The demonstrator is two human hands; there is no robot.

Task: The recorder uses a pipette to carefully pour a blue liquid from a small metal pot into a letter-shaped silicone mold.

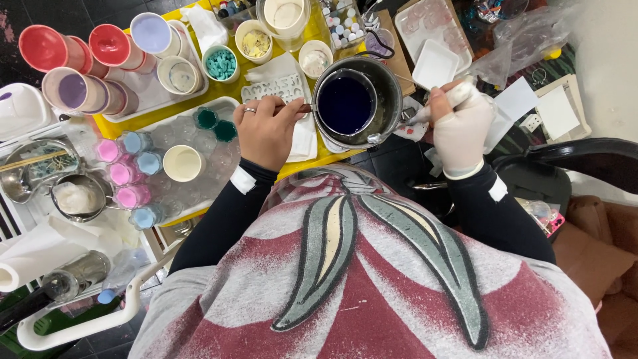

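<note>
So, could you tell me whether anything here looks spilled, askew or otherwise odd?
Nothing looks spilled. One oddity: only the right hand wears a white glove, while the left hand, with a ring, is bare beside the pot of dark blue liquid.

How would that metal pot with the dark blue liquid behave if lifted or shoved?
The metal pot looks rigid and probably heavy for its size. The inner cup of dark blue liquid sits nearly full, so a shove would likely slosh it. It stands at the yellow table's edge, so tipping seems possible.

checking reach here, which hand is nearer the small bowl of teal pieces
Left. The left hand is just below and right of the bowl of teal pieces; the gloved right hand is far across, beyond the pot of dark blue liquid.
</note>
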